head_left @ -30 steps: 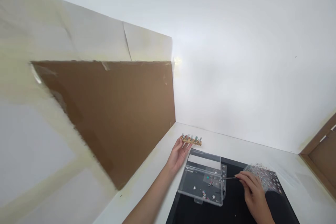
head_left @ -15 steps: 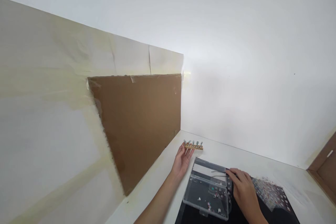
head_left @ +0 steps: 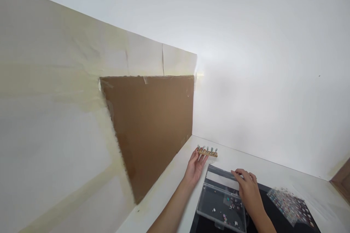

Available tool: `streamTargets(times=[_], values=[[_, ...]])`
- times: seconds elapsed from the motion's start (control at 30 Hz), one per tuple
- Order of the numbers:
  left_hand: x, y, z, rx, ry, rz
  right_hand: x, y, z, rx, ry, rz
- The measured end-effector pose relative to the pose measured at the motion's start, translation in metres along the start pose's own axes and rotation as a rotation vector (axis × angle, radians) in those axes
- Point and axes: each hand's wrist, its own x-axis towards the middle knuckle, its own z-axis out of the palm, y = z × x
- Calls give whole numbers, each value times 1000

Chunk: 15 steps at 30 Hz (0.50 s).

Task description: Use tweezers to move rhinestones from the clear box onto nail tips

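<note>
My left hand (head_left: 194, 169) is closed on the end of a small wooden nail-tip stand (head_left: 208, 153), with several pale green, glossy tips standing up along it. It is held above the white table, behind the clear case. My right hand (head_left: 249, 187) is pinched on thin grey tweezers (head_left: 240, 177), mostly hidden by the fingers. It hovers over the right side of an open clear plastic case (head_left: 209, 211). Small rhinestones (head_left: 225, 218) lie scattered in the case, some white, pink or green. A white strip (head_left: 222, 179) shows through the raised part of the case.
A black mat (head_left: 276, 218) lies under the case. To its right is a patch covered with many small multicoloured stones (head_left: 291, 205). A brown cardboard panel (head_left: 153, 127) stands on the left, and a white wall (head_left: 259, 98) rises behind the table.
My right hand has moved a little left and up over the case, and the tweezers' prongs show less. The left hand keeps the stand. The whole view has shifted slightly.
</note>
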Motion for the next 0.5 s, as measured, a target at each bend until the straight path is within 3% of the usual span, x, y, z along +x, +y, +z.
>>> streamTargets(times=[0.5], values=[[1,0,-3,6,-36,2,-6,-2,-2,-11,-26,32]])
